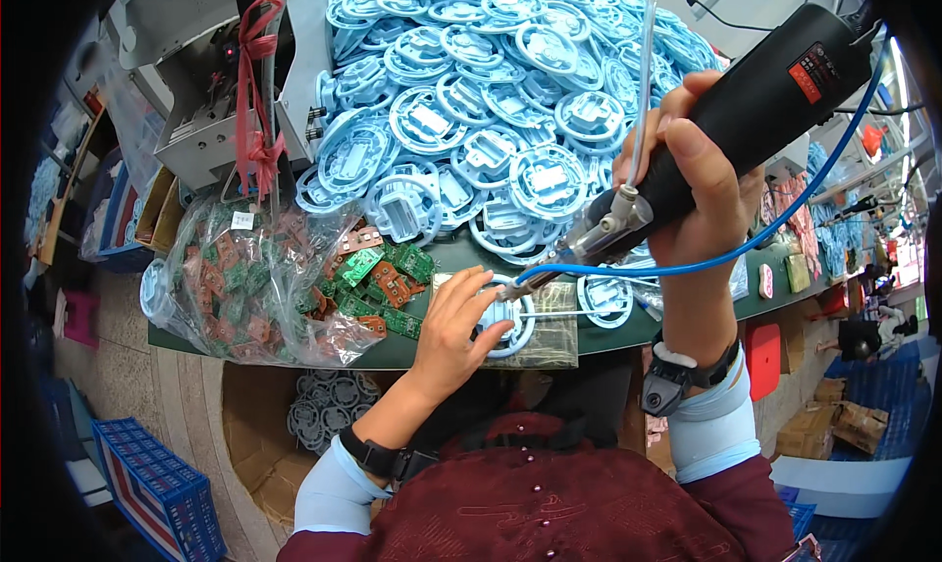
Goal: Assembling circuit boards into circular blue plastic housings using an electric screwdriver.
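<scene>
My right hand (702, 184) is wrapped round a black electric screwdriver (760, 106), which slants down to the left with a blue hose (677, 270) running along it. Its tip reaches a round light-blue plastic part (512, 338) near the table's front edge. That part lies on a taped pad (555, 340). My left hand (453, 319) rests flat on the part's left side, fingers stretched out and steadying it. Whether a screw sits under the tip is hidden. Just right of the pad lies another light-blue round part (605, 299), with a thin rod between the two.
A tall heap of light-blue round parts (491, 101) covers the table's back. At left are a clear bag of circuit boards (265, 287), loose green boards (404, 268) and a grey metal machine (211, 135) with pink ribbon (257, 101). Below stands a cardboard box (257, 444) holding grey round parts.
</scene>
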Demonstrator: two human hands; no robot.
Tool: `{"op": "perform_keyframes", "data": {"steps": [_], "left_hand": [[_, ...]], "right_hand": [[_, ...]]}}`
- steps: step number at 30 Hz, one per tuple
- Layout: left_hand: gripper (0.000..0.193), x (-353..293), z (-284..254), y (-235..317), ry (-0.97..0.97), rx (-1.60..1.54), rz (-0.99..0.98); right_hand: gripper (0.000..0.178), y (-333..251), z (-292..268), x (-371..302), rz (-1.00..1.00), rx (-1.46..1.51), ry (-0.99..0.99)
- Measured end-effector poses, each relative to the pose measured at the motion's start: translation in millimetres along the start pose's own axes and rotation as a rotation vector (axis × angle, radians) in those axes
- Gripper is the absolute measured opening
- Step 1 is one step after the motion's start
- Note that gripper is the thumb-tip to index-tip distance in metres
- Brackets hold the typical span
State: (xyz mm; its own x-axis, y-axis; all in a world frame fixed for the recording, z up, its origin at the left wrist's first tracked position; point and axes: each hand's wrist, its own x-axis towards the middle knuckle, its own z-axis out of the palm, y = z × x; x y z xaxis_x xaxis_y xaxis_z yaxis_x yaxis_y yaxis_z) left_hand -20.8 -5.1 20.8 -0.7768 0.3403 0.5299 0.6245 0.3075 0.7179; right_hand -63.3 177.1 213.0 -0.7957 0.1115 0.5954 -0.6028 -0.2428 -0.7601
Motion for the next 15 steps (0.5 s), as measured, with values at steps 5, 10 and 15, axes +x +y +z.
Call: {"op": "perform_keyframes", "data": {"steps": [5, 10, 15], "left_hand": [[0.015, -5, -17, -27, 0.040, 0.172, 0.068], [0.060, -8, -14, -6, -0.063, 0.175, 0.030], [0.108, -30, 6, -21, -0.165, 0.233, -0.087]], "right_hand": [[0.032, -17, -11, 2, -0.067, -0.141, 0.087], [0.046, -25, -4, 15, -0.135, -0.511, 0.033], [0.043, 10, 17, 5, -0.063, -0.369, -0.006]]}}
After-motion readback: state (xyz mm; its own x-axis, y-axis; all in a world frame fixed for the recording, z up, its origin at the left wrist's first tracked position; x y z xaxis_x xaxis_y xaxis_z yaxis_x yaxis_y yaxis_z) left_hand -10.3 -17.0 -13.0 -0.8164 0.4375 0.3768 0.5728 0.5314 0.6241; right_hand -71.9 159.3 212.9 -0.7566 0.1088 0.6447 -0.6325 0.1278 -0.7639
